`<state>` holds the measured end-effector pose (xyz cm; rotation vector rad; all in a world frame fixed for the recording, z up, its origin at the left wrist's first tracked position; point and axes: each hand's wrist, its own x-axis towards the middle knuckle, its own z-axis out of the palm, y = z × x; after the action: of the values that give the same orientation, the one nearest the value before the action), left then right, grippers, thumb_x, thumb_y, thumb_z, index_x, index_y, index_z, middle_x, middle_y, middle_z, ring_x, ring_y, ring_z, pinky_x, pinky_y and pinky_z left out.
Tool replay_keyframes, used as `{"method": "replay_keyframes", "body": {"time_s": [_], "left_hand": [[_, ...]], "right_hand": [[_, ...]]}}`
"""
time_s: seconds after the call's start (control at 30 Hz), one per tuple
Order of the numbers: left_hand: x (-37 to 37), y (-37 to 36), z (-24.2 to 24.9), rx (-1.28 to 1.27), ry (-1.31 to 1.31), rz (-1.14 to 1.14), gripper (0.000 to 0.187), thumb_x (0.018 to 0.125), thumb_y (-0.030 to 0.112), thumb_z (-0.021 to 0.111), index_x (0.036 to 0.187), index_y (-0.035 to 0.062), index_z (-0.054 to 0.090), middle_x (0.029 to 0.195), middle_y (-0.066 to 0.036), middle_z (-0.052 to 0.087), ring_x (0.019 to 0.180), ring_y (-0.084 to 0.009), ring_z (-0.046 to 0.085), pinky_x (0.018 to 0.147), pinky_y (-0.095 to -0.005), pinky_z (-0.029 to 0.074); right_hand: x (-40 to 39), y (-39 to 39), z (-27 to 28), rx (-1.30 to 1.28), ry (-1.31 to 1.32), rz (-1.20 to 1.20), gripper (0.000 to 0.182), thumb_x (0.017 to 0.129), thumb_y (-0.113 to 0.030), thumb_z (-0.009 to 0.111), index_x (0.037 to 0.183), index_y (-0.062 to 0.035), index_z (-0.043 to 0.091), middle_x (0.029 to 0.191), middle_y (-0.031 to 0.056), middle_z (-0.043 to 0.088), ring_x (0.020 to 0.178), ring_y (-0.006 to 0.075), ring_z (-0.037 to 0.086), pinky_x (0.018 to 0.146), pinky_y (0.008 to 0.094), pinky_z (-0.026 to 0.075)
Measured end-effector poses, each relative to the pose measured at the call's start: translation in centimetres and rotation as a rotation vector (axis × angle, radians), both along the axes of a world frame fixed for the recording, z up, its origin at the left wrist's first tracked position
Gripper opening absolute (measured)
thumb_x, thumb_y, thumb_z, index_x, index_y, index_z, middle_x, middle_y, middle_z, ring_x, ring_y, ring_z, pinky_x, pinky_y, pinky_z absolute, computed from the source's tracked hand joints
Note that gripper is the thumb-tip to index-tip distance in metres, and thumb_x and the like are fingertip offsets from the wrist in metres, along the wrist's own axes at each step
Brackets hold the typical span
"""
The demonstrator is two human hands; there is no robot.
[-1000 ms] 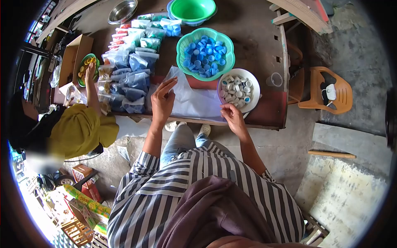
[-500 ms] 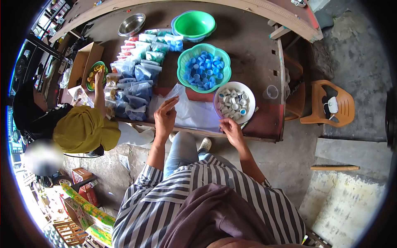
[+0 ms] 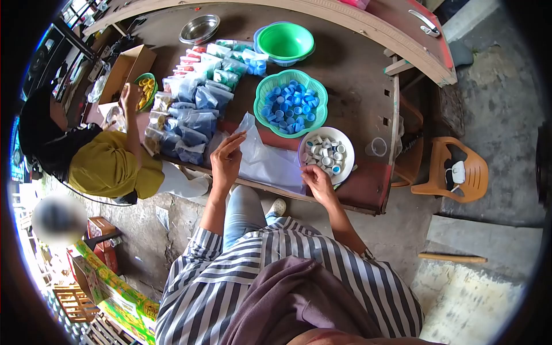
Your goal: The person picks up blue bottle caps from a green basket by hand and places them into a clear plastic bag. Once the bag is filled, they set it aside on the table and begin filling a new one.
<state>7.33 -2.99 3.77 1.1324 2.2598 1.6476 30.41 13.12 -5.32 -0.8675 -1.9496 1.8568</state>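
My left hand [image 3: 226, 163] is raised over the table's front edge, its fingers closed at the edge of a clear plastic bag [image 3: 248, 138] whose corner stands up beside the fingertips. More clear plastic bags [image 3: 273, 167] lie flat between my hands. My right hand [image 3: 317, 183] has its thumb and fingers pinched together at the right end of these bags, just in front of a white bowl [image 3: 350, 150] of white caps [image 3: 325, 154]. What the right fingers hold, if anything, is too small to make out. Behind the bowl stands a turquoise basket [image 3: 262, 92] with blue caps [image 3: 292, 103].
Filled bags of caps [image 3: 198, 109] are lined up on the left. Green and blue basins [image 3: 286, 41] and metal bowls [image 3: 199, 29] stand farther back. A clear cup [image 3: 378, 147] is at right. A co-worker [image 3: 109, 164] reaches to a green basket [image 3: 148, 92] of yellow caps.
The view has shifted slightly, so the table items appear moved. My hands keep nearly the same pose. The co-worker's hand has lifted a little from the yellow caps.
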Motion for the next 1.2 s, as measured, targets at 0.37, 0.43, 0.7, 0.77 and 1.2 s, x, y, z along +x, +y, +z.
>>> {"method": "replay_keyframes", "body": {"time_s": [0.37,0.43,0.7,0.77,1.2], "left_hand": [[0.8,0.1,0.8,-0.03,-0.043,0.003,0.036,0.079,-0.012,0.053,0.107,0.0017,0.07,0.114,-0.007,0.069,0.081,-0.012,0.064,0.067,-0.022,0.047],[0.8,1.3,1.1,-0.01,-0.041,-0.014,0.036,0.079,-0.012,0.054,0.107,0.0028,0.07,0.114,-0.007,0.069,0.08,-0.0125,0.064,0.066,-0.022,0.048],[1.2,4.2,1.7,0.032,0.063,-0.074,0.038,0.079,-0.013,0.054,0.108,0.0045,0.07,0.114,-0.01,0.069,0.085,-0.0154,0.068,0.066,-0.0229,0.05],[1.2,4.4,1.5,0.09,0.098,-0.069,0.038,0.079,-0.013,0.054,0.109,0.0043,0.07,0.114,-0.009,0.069,0.081,-0.0133,0.067,0.064,-0.0228,0.049],[-1.0,8.6,2.1,-0.012,0.07,-0.078,0.041,0.075,-0.008,0.056,0.111,0.0046,0.069,0.117,-0.006,0.068,0.055,-0.0091,0.05,0.054,-0.0239,0.043]], "right_hand": [[-2.1,0.0,1.7,0.077,0.028,0.082,0.016,0.09,-0.002,0.061,0.106,0.0024,0.06,0.083,0.0036,0.061,0.072,0.0094,0.057,0.066,0.0251,0.047],[-1.4,0.3,1.4,0.092,0.06,0.039,0.016,0.09,-0.003,0.061,0.106,0.0023,0.06,0.082,0.0035,0.061,0.071,0.0095,0.057,0.066,0.0251,0.047],[1.6,0.5,-1.8,0.009,0.09,-0.033,0.014,0.092,-0.003,0.061,0.105,-0.0003,0.061,0.084,0.0017,0.06,0.072,0.0078,0.056,0.067,0.0238,0.047],[1.8,0.3,-1.5,0.009,0.085,-0.025,0.013,0.092,-0.003,0.061,0.105,-0.0007,0.061,0.084,0.0013,0.059,0.071,0.0076,0.056,0.066,0.0236,0.047],[-6.5,6.3,-1.2,0.457,0.159,-0.052,0.01,0.09,-0.005,0.059,0.099,-0.0029,0.061,0.084,0.009,0.062,0.078,0.0223,0.061,0.071,0.0335,0.049]]}}
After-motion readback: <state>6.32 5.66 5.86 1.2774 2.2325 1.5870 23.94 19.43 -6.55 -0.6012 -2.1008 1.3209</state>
